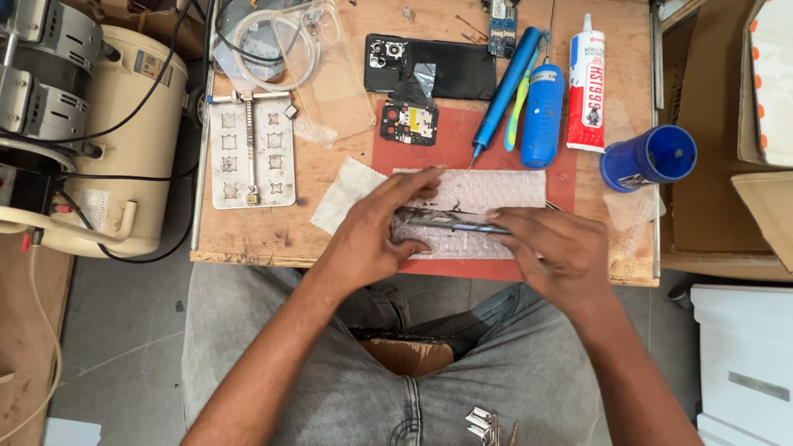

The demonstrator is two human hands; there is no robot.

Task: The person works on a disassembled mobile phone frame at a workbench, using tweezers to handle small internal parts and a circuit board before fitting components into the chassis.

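Both my hands hold a thin dark phone edge-on, just above a sheet of bubble wrap on a red mat. My left hand grips the phone's left end, fingers stretched over the wrap. My right hand grips its right end. A black phone back cover and a small circuit board lie farther back on the wooden bench.
A blue screwdriver, a blue bottle, a white glue tube and a blue cup sit at the back right. A metal clamp plate lies left. A beige compressor stands beyond the left edge. Cardboard boxes stand right.
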